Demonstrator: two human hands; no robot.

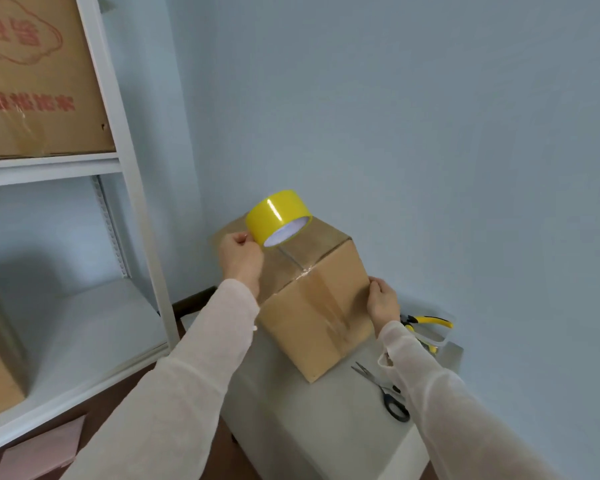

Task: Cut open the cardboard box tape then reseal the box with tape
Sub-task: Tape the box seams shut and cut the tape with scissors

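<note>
Above the far left part of the brown cardboard box [319, 317], the glossy yellow roll of packing tape [278, 216] hangs tilted, its white hollow core facing down and toward the person. The left hand [241, 259] holds it from the left, thumb and curled fingers pinching at the roll's lower rim (whether they have also caught the loose end of the tape is too small to tell). The right hand [383, 301] is well apart from it, fingers curled round the right vertical edge of the box's near face, with the thumb laid on that face; it appears to be steadying the box on the pale grey table [343, 427].

The relation that matters is the seam. A strip of clear shiny tape [293, 261] runs along the closed top flaps from the far side toward the person and folds down over the near face. That long axis starts almost under the roll, so the left hand is the nearer one to begin a new strip there and draw it toward the body. I cannot tell whether the old strip has been slit.

Black-handled steel scissors [383, 389] lie on the table near the box's right corner, closer to the right hand, which would likely take them for the cut.
</note>
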